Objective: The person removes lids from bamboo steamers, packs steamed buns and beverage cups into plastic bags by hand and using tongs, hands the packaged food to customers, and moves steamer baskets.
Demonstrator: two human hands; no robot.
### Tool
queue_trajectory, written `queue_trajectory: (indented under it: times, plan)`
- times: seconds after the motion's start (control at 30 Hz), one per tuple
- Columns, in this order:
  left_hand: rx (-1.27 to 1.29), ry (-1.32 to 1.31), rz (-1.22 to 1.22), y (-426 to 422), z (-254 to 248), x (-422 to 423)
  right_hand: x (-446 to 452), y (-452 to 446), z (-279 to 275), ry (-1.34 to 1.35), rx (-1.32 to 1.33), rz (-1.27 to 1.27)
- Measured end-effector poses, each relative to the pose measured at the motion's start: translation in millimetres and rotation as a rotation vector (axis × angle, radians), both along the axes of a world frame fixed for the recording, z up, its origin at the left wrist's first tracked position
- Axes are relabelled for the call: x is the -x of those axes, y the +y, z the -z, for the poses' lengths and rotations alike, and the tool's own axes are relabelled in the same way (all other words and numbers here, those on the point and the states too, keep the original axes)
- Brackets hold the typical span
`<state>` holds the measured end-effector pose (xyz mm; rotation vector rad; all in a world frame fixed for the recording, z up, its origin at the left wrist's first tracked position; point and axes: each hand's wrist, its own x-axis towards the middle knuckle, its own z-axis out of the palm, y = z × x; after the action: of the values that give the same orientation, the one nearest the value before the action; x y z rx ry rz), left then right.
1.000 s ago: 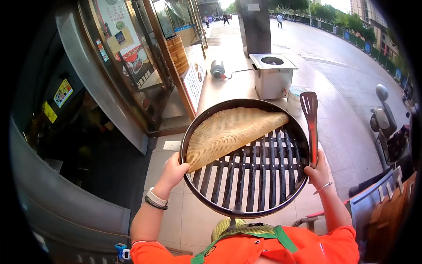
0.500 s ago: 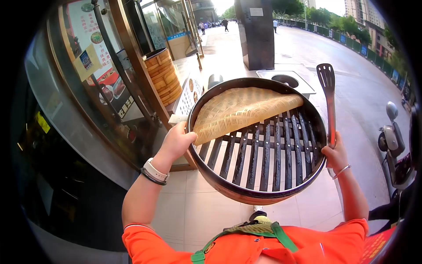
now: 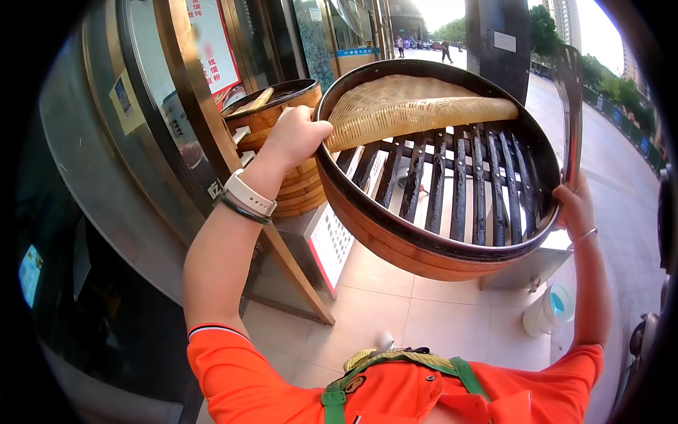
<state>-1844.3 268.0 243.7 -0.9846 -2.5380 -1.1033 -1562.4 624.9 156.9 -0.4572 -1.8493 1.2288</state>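
A large round bamboo steamer basket [image 3: 424, 258] with a dark rim and black slats across its base is held up in front of me. My left hand [image 3: 295, 136] grips its left rim, fingers closed. Inside, a woven steamer mat [image 3: 417, 116] covers the far part of the slats, its near edge folded over. My right hand [image 3: 575, 205] is closed at the right rim and also holds a slotted spatula [image 3: 571, 106], which points upward. Part of the right fingers is hidden behind the rim.
Stacked bamboo steamers [image 3: 296, 187] stand on a counter at the left, beside a wood-framed glass door [image 3: 201, 92]. A white bucket [image 3: 540, 316] with blue inside sits on the tiled floor [image 3: 367, 311] at the right. A dark pillar [image 3: 498, 53] rises ahead; people walk far off.
The steamer basket has risen and moved slightly right in view, with both hands on it. My view has shifted, so the stacked steamers appear closer and the bucket now shows.
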Motion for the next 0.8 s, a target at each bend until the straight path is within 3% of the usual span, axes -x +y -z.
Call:
queue_trajectory:
  times: [0.07, 0.17, 0.2, 0.33, 0.47, 0.57, 0.67, 0.8]
  plan:
    - [-0.028, 0.105, -0.023, 5, -8, 57, 72, 1, -17, 0.045, -0.005, -0.027]
    - [-0.062, 0.021, -0.079, 10, -28, 118, 161, 36, -34, 0.021, -0.071, -0.066]
    - [-0.043, 0.165, -0.181, 11, -33, 147, 195, 49, -46, 0.04, -0.057, -0.135]
    - [-0.242, 0.019, -0.245, -1, -52, 197, 352, 66, -75, 0.126, -0.017, -0.387]
    - [-0.252, 0.027, -0.447, -35, -40, 275, 542, 71, -91, 0.045, -0.069, -0.676]
    - [-0.262, 0.021, -0.675, -63, -31, 312, 674, 19, -102, 0.021, -0.091, -0.826]
    - [-0.168, 0.056, -0.927, -39, -53, 293, 769, 12, -117, 0.011, -0.101, -1.062]
    - [-0.117, 0.075, -1.218, -56, -50, 311, 888, -76, -125, -0.032, -0.074, -1.267]
